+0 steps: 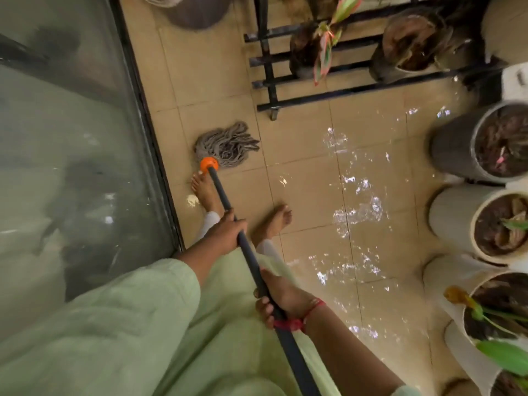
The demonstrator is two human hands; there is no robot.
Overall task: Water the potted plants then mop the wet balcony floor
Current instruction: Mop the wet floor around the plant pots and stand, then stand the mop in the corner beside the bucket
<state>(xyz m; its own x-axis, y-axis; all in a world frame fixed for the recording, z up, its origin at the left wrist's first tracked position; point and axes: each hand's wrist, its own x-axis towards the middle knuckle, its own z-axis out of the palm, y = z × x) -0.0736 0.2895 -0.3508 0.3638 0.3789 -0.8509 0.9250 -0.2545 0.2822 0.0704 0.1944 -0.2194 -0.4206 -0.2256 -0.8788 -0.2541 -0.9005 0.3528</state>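
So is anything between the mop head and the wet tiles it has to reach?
Nothing visible: bare tile lies between the mop head and the wet tiles. A bare foot stands just beside that path.

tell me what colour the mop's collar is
Orange collar, above the grey strands; clearest in the head view.

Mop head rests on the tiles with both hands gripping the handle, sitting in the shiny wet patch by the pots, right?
Not quite. In the head view the mop head lies by the glass door, apart from the wet patch near the pots. Left hand and right hand do grip the handle.
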